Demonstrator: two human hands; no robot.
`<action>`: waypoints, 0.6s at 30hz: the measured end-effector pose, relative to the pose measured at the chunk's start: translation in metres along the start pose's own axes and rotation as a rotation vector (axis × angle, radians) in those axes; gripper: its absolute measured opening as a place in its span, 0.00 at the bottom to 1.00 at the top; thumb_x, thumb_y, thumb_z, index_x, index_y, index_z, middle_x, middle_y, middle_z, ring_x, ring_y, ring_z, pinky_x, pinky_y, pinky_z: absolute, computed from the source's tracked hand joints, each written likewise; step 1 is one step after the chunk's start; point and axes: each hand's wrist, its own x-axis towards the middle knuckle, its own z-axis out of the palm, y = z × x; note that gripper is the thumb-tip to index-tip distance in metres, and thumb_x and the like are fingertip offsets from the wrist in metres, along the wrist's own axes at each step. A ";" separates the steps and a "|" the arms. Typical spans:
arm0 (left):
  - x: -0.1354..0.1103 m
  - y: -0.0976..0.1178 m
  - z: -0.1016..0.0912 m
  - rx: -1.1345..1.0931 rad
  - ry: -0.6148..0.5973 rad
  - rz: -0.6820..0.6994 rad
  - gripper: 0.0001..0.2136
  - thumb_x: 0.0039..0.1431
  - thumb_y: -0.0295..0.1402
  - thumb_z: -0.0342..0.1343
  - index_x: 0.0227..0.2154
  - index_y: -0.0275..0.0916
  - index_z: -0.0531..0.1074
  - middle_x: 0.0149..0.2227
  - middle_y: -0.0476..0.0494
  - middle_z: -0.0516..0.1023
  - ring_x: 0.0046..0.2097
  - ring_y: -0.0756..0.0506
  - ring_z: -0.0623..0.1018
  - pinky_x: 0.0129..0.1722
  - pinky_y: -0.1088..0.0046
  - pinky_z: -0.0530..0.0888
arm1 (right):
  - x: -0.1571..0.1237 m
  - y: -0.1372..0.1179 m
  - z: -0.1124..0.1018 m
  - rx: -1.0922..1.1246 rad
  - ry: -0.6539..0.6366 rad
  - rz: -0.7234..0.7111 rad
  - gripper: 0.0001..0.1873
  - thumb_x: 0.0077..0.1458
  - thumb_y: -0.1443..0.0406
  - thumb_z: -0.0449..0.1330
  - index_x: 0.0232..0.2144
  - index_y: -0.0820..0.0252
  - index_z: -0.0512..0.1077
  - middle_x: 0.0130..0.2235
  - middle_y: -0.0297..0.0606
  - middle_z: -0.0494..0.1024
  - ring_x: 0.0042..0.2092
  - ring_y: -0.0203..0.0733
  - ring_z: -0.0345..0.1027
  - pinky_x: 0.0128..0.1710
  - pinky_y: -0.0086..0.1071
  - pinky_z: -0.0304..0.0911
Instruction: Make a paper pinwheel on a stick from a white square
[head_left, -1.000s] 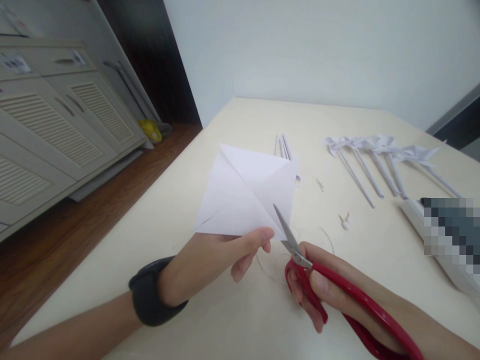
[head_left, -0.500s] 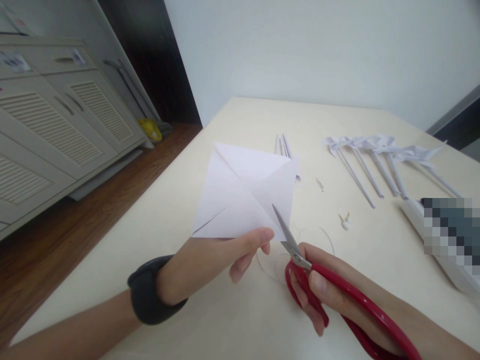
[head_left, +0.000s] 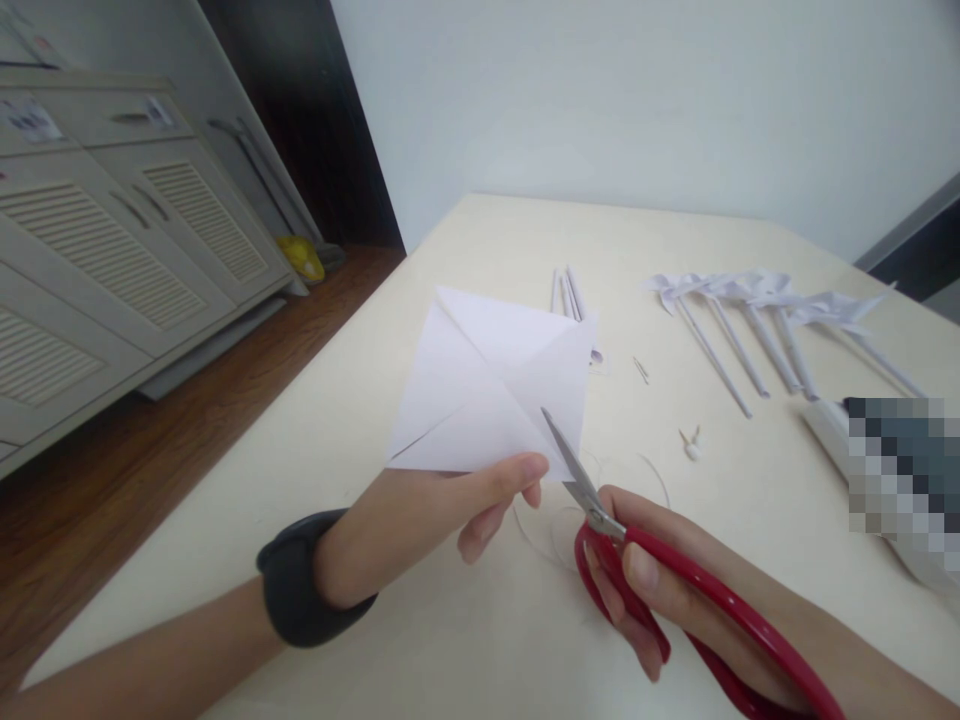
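Note:
A white square sheet of paper with diagonal creases is held above the table by my left hand, the thumb on top at its near edge and the other fingers underneath. One slit runs inward from the sheet's near left corner. My right hand grips red-handled scissors. Their blades are at the near right corner, one blade lying over the paper along the diagonal crease. The lower blade is mostly hidden under the sheet. A dark band sits on my left wrist.
Several paper pinwheels on rolled sticks lie at the back right. Rolled paper sticks lie behind the sheet. Small pins, white-headed pieces and thin loops of wire or thread rest on the table. A pale box-like object, partly pixelated, stands right.
The sheet has tilted and shifted very slightly. The scissors' lower handle has moved a little down and right, while the upper blade stays over the crease.

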 end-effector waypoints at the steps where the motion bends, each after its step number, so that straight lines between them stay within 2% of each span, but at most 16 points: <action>1: 0.000 0.000 0.000 -0.002 0.003 -0.001 0.16 0.57 0.41 0.48 0.18 0.39 0.66 0.10 0.58 0.59 0.18 0.52 0.65 0.28 0.77 0.68 | 0.000 0.000 0.000 -0.002 -0.001 0.003 0.16 0.60 0.53 0.45 0.28 0.58 0.56 0.22 0.29 0.62 0.25 0.33 0.56 0.34 0.33 0.56; 7: 0.001 -0.001 0.000 -0.021 0.008 0.007 0.18 0.58 0.42 0.47 0.17 0.39 0.66 0.10 0.58 0.59 0.18 0.52 0.65 0.31 0.77 0.68 | 0.001 0.000 -0.002 0.002 -0.008 -0.003 0.15 0.60 0.54 0.44 0.28 0.58 0.56 0.22 0.28 0.61 0.25 0.33 0.56 0.35 0.34 0.56; 12: 0.001 -0.003 -0.001 -0.023 -0.015 0.000 0.16 0.58 0.41 0.47 0.18 0.39 0.66 0.11 0.58 0.60 0.18 0.53 0.65 0.29 0.78 0.67 | 0.001 -0.003 -0.002 -0.014 0.001 -0.008 0.15 0.60 0.55 0.46 0.27 0.58 0.56 0.22 0.28 0.61 0.24 0.33 0.56 0.34 0.33 0.55; 18: 0.000 -0.003 0.000 -0.018 0.012 0.001 0.16 0.58 0.40 0.47 0.18 0.39 0.66 0.11 0.58 0.60 0.18 0.53 0.64 0.27 0.78 0.67 | 0.001 -0.002 -0.001 0.020 0.015 0.002 0.15 0.59 0.54 0.47 0.27 0.58 0.56 0.22 0.27 0.61 0.23 0.32 0.55 0.29 0.30 0.54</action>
